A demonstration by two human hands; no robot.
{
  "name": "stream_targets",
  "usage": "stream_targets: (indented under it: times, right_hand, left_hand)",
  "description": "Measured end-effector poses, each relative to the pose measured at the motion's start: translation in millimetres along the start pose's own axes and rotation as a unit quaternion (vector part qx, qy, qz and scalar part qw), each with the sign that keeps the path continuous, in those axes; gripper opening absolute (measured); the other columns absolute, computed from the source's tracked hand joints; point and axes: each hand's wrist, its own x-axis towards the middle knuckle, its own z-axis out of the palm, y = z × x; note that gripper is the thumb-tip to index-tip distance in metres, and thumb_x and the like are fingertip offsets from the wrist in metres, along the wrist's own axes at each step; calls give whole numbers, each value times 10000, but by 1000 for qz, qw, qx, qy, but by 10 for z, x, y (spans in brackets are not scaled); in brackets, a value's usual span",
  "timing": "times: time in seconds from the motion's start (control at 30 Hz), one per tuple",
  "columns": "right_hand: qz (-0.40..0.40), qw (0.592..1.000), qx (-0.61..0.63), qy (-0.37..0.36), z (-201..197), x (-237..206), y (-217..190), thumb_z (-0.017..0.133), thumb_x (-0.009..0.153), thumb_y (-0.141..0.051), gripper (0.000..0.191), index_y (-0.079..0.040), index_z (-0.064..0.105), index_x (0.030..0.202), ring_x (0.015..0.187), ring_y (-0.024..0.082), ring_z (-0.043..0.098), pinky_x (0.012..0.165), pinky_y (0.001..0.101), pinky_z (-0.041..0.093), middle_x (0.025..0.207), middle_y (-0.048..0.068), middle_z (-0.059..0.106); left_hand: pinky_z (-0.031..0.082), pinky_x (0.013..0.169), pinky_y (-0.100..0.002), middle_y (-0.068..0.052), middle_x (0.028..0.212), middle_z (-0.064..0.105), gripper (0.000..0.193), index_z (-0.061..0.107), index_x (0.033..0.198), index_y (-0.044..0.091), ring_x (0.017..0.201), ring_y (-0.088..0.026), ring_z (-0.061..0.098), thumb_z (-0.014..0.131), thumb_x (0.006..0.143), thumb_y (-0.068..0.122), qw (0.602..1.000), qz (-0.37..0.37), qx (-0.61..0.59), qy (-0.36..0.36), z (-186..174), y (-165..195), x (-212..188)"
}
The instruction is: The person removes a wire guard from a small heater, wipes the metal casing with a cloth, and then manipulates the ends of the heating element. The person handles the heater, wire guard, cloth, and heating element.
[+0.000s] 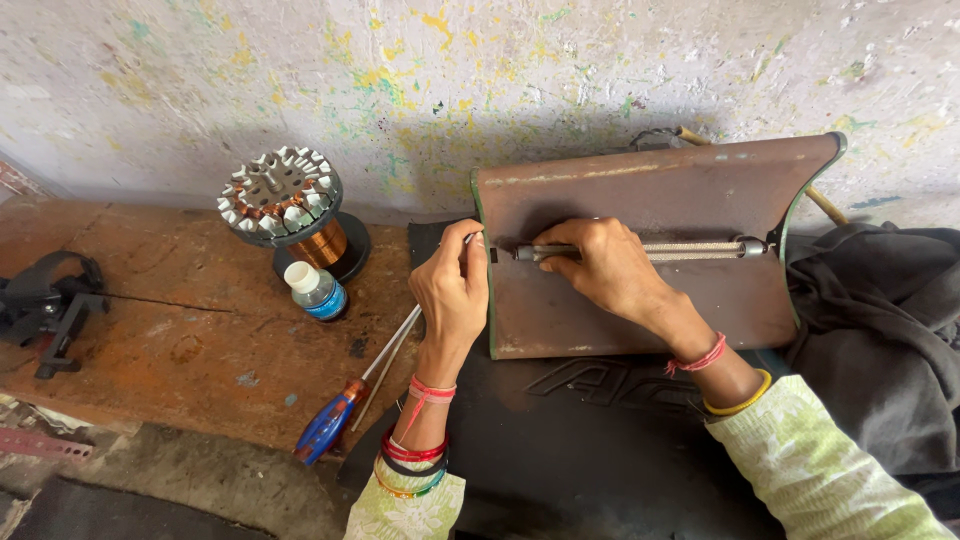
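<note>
Right hand [603, 262] closed around metal rod [660, 250], pinning it on curved brown plate [640, 190]; left hand [452, 290] pinching thin wire [468, 239] at rod's near end, apparently for feeding.

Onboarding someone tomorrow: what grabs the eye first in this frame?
Centre right, both hands work on a curved rusty metal plate: the right hand grips a metal rod lying across it, the left hand pinches something thin at the plate's left edge. On the wooden bench to the left stand a copper-wound coil, a small bottle and a blue-handled screwdriver.
</note>
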Motion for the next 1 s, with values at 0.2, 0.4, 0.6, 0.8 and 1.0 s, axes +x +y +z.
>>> stream_targets:
  times: [0.2, 0.4, 0.6, 0.8, 1.0]
  right_hand:
    - [0, 1000, 2, 5, 8, 8, -6, 793, 787, -122, 285, -101, 781, 1072, 863, 310, 748, 762, 421, 577, 1015, 100, 780]
    - [-9, 1000, -14, 8, 8, -5, -38, 777, 783, -121, 340, -130, 779, 1123, 867, 327, 739, 768, 436, 579, 1022, 103, 776]
    - [-45, 998, -14, 41, 123, -17, -51, 832, 770, -245, 345, -89, 764, 1070, 843, 360, 718, 718, 447, 570, 1001, 112, 756]
    - [-64, 994, -26, 90, 269, -11, -6, 811, 820, -245, 257, -98, 771, 1026, 815, 343, 716, 713, 443, 566, 966, 92, 750]
    - [-59, 994, -65, 69, 244, 3, -7, 780, 842, -224, 211, -96, 767, 1008, 788, 356, 704, 678, 461, 554, 955, 94, 748]
  left_hand:
    - [474, 535, -354, -60, 652, 695, 92, 701, 933, 45, 526, -164, 649, 698, 843, 62, 992, -106, 22, -58, 40, -117, 30]
    - [481, 512, -302, -28, 817, 779, 391, 771, 1140, 123, 493, -141, 615, 803, 751, 113, 964, -138, -46, -221, 41, -87, 37]
    - [523, 579, -303, -90, 898, 762, 342, 775, 1144, 78, 612, -171, 676, 781, 804, 41, 976, -84, -62, -189, 110, -53, 14]
    - [561, 656, -351, -130, 948, 727, 224, 760, 1068, 21, 733, -271, 716, 763, 844, 17, 990, 19, -27, -140, 134, -99, -8]
    - [574, 695, -376, -145, 958, 730, 201, 751, 1045, 8, 790, -311, 727, 750, 845, 0, 986, 60, -15, -152, 117, -141, 17]
